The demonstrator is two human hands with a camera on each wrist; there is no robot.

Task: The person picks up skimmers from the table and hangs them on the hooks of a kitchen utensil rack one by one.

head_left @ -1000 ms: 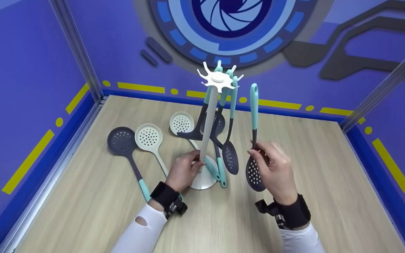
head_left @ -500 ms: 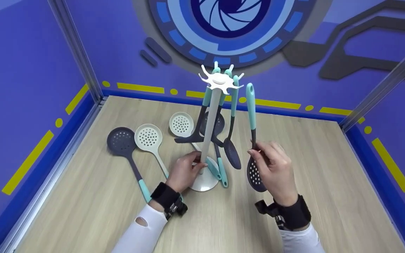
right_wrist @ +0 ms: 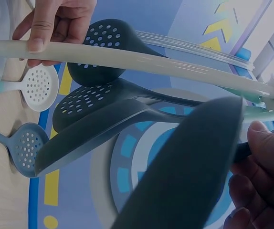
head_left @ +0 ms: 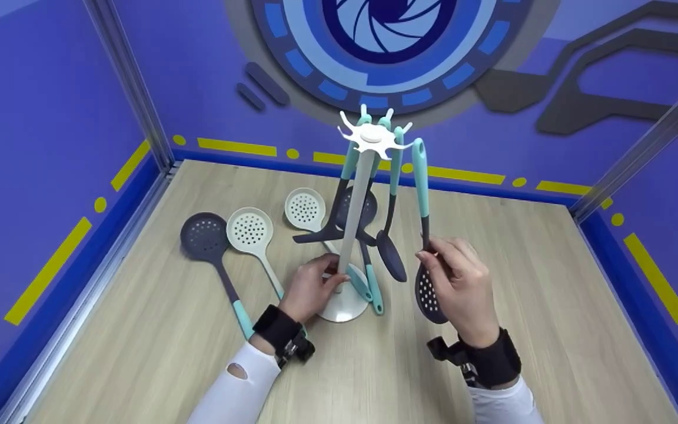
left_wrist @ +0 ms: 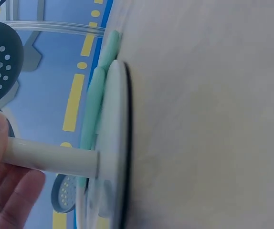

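Observation:
My left hand (head_left: 308,288) grips the lower part of the white pole of a utensil stand (head_left: 355,218), fingers and thumb around it. The stand's round base (left_wrist: 113,143) shows in the left wrist view. Between thumb and fingers, my right hand (head_left: 461,285) pinches the dark shaft of a slotted spoon (head_left: 421,182), held upright with its teal handle on top. The handle's hole is right at the tip of a hook on the stand's crown (head_left: 370,136). Several dark utensils hang from other hooks, among them a slotted spoon (head_left: 391,256) and a turner (head_left: 321,235).
On the wooden table (head_left: 551,330) left of the stand lie a dark skimmer (head_left: 203,235) and a white skimmer (head_left: 249,228). Another white skimmer (head_left: 305,207) lies behind the stand, and teal handles (head_left: 376,291) lie by its base. Blue panels (head_left: 39,147) wall in the table.
The stand's crown has shifted slightly right and turned, and the hanging utensils have swung with it. The slotted spoon in my right hand has tipped a little left at its top, meeting the hook tip.

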